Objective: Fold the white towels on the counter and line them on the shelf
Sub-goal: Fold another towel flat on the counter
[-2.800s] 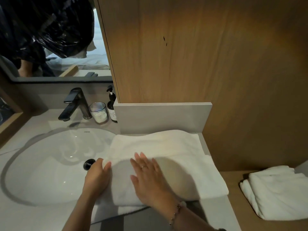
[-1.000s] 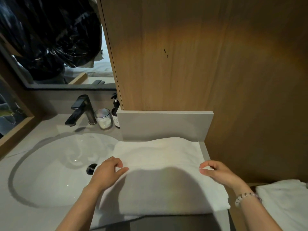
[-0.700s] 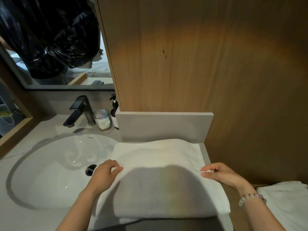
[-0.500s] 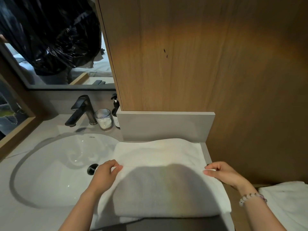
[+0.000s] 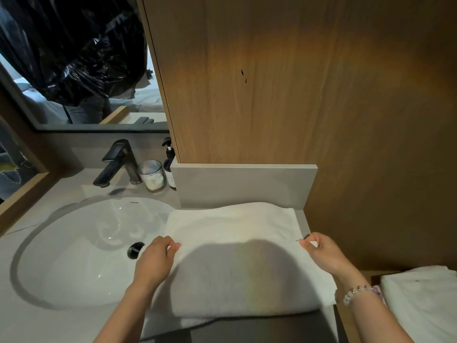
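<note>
A white towel (image 5: 237, 224) lies partly folded on the grey counter (image 5: 305, 219), right of the basin, its near half doubled over. My left hand (image 5: 154, 262) pinches the left end of the folded edge. My right hand (image 5: 324, 254) pinches the right end of the same edge, near the counter's right side. A second white towel (image 5: 425, 300), folded, lies on the lower wooden shelf (image 5: 371, 274) at the bottom right, partly cut off by the frame.
A white basin (image 5: 81, 253) with a dark drain plug fills the left. Behind it stand a dark tap (image 5: 116, 164), a glass jar (image 5: 152, 175) and a pump bottle (image 5: 170, 164). A wooden panel (image 5: 296, 95) and grey upstand (image 5: 242, 184) close the back.
My right hand left the middle of the towel and went to its right edge. Both hands now pinch the ends of the folded edge; in the last second they barely shifted.
</note>
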The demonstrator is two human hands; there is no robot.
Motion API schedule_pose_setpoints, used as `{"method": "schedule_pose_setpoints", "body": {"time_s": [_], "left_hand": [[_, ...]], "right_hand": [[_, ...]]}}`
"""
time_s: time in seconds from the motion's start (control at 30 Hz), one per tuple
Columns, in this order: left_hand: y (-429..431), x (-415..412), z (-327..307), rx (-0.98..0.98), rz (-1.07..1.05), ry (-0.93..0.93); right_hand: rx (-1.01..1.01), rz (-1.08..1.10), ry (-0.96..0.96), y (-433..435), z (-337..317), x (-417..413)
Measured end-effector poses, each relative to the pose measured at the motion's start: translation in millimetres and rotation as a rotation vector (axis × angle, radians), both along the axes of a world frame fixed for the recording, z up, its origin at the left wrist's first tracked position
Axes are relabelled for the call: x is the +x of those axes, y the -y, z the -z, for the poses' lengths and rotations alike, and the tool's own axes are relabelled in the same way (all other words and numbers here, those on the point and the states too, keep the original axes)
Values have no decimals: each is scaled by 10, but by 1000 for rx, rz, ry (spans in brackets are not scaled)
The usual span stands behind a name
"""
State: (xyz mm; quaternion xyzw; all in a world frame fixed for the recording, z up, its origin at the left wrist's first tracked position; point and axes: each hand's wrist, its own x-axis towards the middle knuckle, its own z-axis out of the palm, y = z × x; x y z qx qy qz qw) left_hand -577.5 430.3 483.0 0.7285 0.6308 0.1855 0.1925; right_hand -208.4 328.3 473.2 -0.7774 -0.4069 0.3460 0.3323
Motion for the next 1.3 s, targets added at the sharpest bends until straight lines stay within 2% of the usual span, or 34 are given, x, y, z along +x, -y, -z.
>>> {"method": "schedule_pose_setpoints", "body": {"time_s": [0.1, 0.27, 0.4, 0.47, 0.57, 0.7, 0.93, 1.13, 1.3], "left_hand": [[-13, -11, 47, 13, -6, 15], [-105, -54, 33, -29, -56, 125], [-361, -89, -18, -115, -170, 44], [-495, -79, -97, -212, -198, 74], [-605, 40, -223, -376, -264, 226], [-668, 191, -228, -534, -371, 466], [-658, 254, -135, -518, -488, 632], [-640, 230, -175, -480, -454, 643], [-593, 103, -253, -387, -369, 672]], "right_hand": [[19, 68, 52, -28, -27, -64], [-33, 83, 30, -155, -145, -4], [52, 176, 52, -450, -286, -42], [-16, 230, 97, -609, -322, -49], [-249, 281, 95, -751, -329, -43], [-321, 315, -8, -840, -336, -103], [-325, 275, -310, -886, -192, -49], [-254, 284, -454, -866, -200, -134], [-59, 350, -529, -681, -373, -66]]}}
